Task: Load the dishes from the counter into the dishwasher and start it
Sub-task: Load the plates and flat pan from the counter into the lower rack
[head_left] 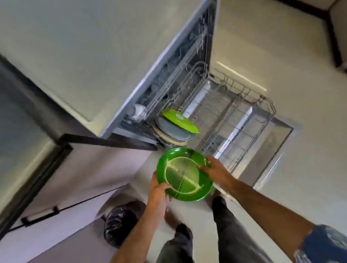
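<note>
Above pulled-out rack (245,116), both hands (161,188) (214,168) apparently grip green plate (184,174).

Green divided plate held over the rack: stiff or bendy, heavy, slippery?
The green plate is probably stiff: it keeps its round shape though the left hand and right hand hold only its edges. Translucent glossy plastic suggests it is light and unlikely to shatter. That sheen could make it slippery, more so if wet; wetness cannot be told.

Pale floor (284,47), grey cabinets (81,175), black handle (40,215)
</note>
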Tool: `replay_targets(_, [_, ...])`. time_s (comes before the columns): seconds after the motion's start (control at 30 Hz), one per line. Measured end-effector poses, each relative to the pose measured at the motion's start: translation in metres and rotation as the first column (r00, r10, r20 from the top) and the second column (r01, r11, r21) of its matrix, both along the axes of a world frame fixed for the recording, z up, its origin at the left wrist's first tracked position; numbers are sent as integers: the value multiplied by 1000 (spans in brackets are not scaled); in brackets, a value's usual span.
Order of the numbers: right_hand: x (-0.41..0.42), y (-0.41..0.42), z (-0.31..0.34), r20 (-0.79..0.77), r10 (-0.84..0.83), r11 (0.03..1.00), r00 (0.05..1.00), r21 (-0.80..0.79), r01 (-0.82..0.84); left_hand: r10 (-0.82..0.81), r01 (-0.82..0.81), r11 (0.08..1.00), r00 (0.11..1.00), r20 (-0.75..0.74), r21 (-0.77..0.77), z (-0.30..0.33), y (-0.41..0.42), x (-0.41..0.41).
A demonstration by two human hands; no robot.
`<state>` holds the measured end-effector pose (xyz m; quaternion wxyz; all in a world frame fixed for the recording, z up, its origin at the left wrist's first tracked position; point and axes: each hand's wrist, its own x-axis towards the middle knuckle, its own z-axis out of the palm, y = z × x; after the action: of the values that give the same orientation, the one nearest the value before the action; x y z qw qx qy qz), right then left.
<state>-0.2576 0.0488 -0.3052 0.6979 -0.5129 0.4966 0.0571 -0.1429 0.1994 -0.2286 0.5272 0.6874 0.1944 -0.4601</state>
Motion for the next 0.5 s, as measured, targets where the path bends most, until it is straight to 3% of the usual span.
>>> replay_targets(0.1, [9, -13, -66, -44, 68, 998, 997, 2, -68, 67, -68, 996, 997, 26, 60, -52, -11, -2])
replay_targets(0.2, [20, -28, -94, 70, 111, 992, 991, 50, -115, 17, -38, 988, 990, 137, 150, -103, -6, 13])
replay_targets(0.27, [24, -28, -104, 190, 181, 980, 965, -119, -161, -23, -6, 966, 994, 108, 257, -132, 0, 32])
replay_targets(0.33, [24, -14, -104, 197, 299, 854, 934, -491, -170, -35, 17, 946, 998, 51, 323, -147, 4, 49])
replay_targets(0.37, [24, -2, -105, 171, 342, 757, 924, -632, -163, 37, -36, 959, 999, 2, 280, -151, 6, 56])
replay_targets(0.43, [24, 23, -106, 96, 422, 569, 901, -802, -181, 209, -196, 976, 966, -150, 99, -151, 2, 65])
replay_targets(0.5, [27, 47, -116, 23, 523, 388, 852, -897, -214, 201, -201, 980, 971, -126, 14, -149, -6, 61])
